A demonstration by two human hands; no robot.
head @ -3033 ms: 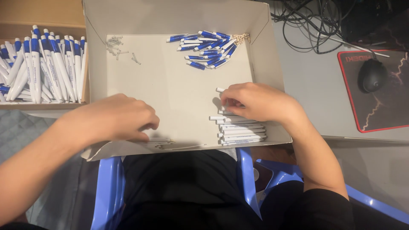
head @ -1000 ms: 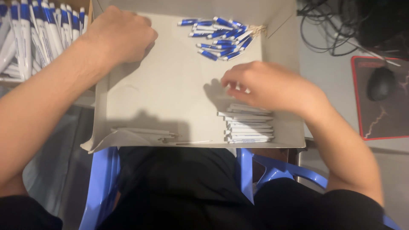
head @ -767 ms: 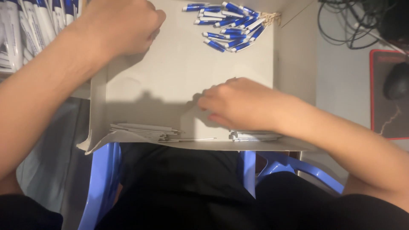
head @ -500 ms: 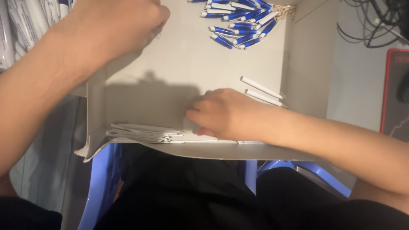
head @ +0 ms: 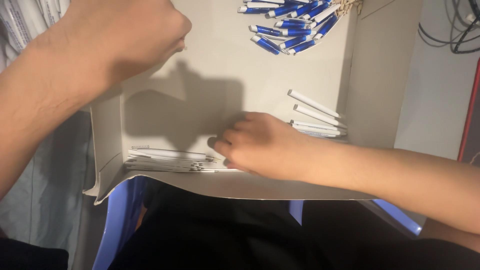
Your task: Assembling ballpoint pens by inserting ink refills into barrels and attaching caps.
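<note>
White pen barrels (head: pixel 170 159) lie stacked, right hand (head: pixel 260 145) touching, left hand (head: pixel 125 35) fisted.

Bare box floor (head: pixel 210 100) mid-box; blue caps (head: pixel 295 25) beyond, white barrels (head: pixel 167 160) near wall, loose barrels (head: pixel 315 117) rightward.

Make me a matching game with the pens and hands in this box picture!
Things:
1. blue pen parts
2. white tubes
3. pen refills
4. left hand

Places:
A. near edge of the box, by the right hand
B. far end
C. raised over the far left corner
D. against the right wall

Pairs: 1-B, 2-D, 3-A, 4-C
</note>
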